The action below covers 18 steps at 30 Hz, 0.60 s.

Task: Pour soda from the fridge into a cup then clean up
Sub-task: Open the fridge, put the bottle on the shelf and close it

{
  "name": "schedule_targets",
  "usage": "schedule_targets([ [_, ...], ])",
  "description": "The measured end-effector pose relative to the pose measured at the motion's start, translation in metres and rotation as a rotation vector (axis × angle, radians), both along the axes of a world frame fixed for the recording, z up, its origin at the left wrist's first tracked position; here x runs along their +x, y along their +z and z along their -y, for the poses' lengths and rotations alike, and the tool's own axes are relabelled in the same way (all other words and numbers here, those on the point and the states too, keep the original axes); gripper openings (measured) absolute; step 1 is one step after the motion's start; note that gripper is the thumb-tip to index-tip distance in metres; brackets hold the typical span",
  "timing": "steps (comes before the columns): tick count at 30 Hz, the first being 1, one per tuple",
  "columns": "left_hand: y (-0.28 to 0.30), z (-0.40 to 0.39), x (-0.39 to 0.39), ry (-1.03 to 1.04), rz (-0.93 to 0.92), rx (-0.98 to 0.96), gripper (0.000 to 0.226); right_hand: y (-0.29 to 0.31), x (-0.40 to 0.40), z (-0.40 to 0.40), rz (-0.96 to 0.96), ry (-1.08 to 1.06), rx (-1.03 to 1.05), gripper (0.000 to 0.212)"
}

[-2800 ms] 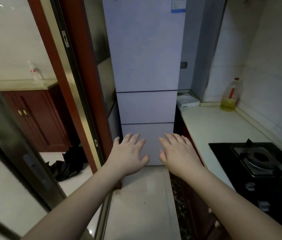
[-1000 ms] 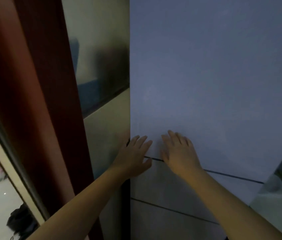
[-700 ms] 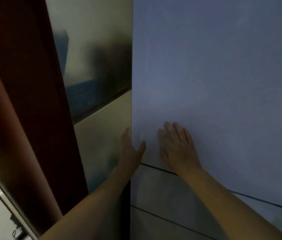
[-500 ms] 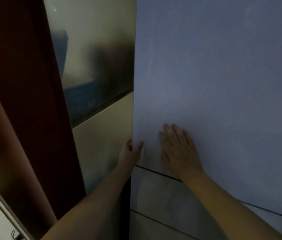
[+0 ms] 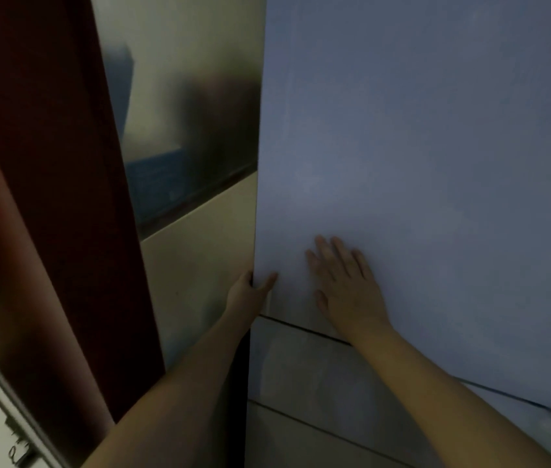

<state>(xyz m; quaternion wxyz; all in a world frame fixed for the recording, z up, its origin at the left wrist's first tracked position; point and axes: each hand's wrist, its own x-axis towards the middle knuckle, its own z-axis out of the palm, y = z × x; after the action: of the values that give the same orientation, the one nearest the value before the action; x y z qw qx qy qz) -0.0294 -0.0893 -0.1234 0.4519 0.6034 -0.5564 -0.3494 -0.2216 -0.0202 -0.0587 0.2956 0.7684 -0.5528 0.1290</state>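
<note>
Head view: left hand point(image 5: 248, 292) hooks its fingers round the tall left edge of the upper fridge door point(image 5: 419, 163), thumb in front; right hand point(image 5: 345, 285) lies flat, holding nothing. Soda unseen, presumably inside.

I am seeing my fridge door point(image 5: 419, 163) showing plain pale blue-grey, the wall panel point(image 5: 196, 251) beside it cream, the door frame point(image 5: 47, 163) dark red.
</note>
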Motion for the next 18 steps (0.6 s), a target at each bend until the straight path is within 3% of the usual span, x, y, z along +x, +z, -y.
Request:
schedule_targets([
  [8, -0.013, -0.048, 0.020, 0.014, -0.095, -0.054, 0.059, -0.010, 0.022, -0.036, 0.027, -0.061, 0.008, 0.080],
  [12, -0.011, -0.097, 0.029, -0.009, -0.182, -0.094, 0.038, -0.016, 0.043, -0.075, 0.106, -0.086, -0.008, 0.074],
  [18, -0.010, -0.199, 0.053, -0.110, 0.077, -0.107, 0.022, -0.023, 0.103, -0.161, 0.331, -0.230, 0.022, 0.085],
])
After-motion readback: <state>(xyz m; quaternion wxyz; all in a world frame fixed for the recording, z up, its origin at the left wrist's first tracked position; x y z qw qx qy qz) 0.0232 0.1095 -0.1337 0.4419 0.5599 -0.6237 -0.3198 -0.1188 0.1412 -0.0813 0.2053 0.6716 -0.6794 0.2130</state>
